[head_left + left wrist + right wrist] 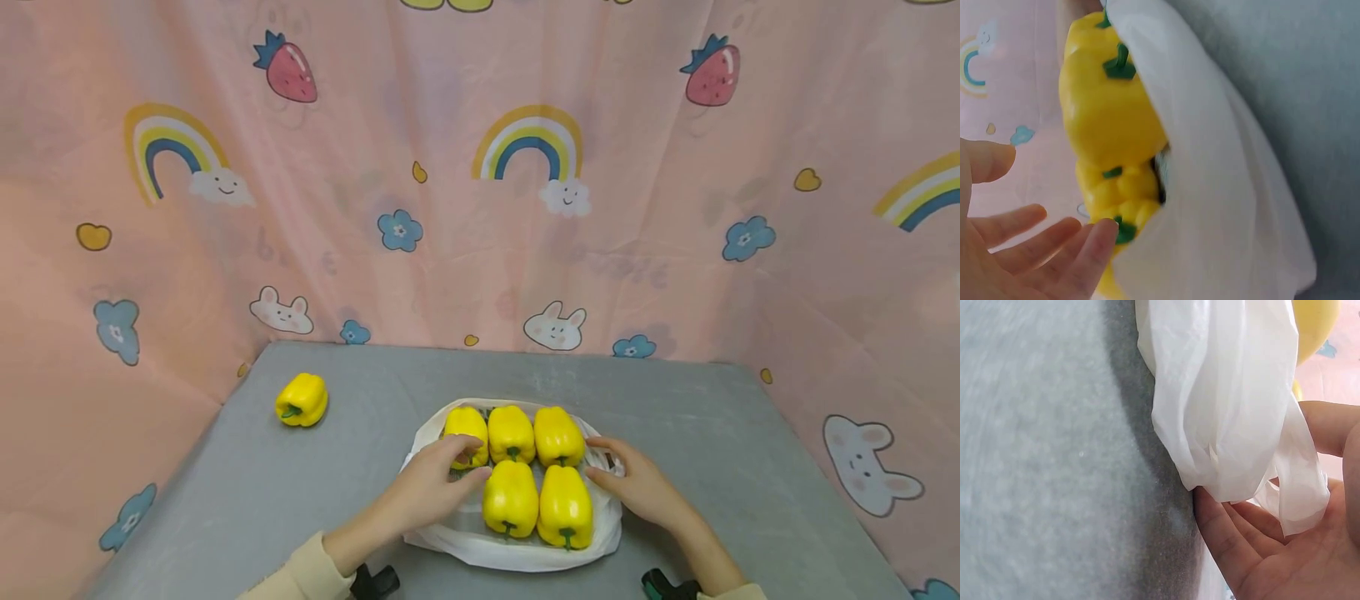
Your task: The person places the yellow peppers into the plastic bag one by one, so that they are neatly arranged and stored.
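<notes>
Several yellow bell peppers (pixel 511 498) sit in two rows on a white plastic bag (pixel 510 557), whose edges stand up around them. My left hand (pixel 438 483) is at the bag's left side, beside the back-left pepper (pixel 465 423). Its fingers (pixel 1066 250) are extended and its thumb stands apart, with nothing gripped. At the bag's right side is my right hand (pixel 637 483), close to the right-hand peppers. Its fingers (pixel 1222 537) reach behind the bag's side and touch it. A loose bag handle (pixel 1304 487) hangs between the thumb and fingers.
Another yellow bell pepper (pixel 302 400) lies alone at the back left of the grey tabletop (pixel 247 500). A pink patterned curtain (pixel 450 275) closes off the back and both sides. Dark wrist-camera mounts (pixel 375 582) show near the front edge.
</notes>
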A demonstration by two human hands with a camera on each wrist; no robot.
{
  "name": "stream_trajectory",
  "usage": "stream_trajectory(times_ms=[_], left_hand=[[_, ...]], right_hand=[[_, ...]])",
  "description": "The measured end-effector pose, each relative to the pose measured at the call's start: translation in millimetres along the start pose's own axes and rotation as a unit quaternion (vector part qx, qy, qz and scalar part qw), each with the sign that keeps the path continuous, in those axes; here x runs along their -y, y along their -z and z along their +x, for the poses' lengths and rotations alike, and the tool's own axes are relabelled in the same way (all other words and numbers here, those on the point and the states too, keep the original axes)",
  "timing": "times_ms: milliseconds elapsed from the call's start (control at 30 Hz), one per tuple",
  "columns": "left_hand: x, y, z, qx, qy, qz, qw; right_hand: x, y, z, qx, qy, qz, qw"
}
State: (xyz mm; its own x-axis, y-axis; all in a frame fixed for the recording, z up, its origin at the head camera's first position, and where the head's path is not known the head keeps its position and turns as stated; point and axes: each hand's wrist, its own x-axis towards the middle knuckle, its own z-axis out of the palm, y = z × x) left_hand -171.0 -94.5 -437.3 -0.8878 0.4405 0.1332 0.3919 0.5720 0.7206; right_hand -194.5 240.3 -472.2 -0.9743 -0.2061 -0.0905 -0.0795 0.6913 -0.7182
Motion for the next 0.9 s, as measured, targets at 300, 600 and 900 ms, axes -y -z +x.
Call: stream_trajectory(times_ms=[300, 600, 900], left_hand=[[8.1, 23.6, -0.6, -0.041, -0.056, -0.020, 0.9973], [18.3, 49.0, 0.0, -0.104, -0.083, 0.016, 0.9910], [41.0, 68.5, 1.5, -0.160, -0.054, 0.041, 0.9847]], right_hand=[[0.9, 0.2, -0.7, 0.002, -0.004, 0.000, 1.000], [-0.6, -0.1, -0.1, 0.003, -0.003, -0.002, 1.000], [-0.6, 0.2, 0.9, 0.000, -0.002, 0.001, 1.000]])
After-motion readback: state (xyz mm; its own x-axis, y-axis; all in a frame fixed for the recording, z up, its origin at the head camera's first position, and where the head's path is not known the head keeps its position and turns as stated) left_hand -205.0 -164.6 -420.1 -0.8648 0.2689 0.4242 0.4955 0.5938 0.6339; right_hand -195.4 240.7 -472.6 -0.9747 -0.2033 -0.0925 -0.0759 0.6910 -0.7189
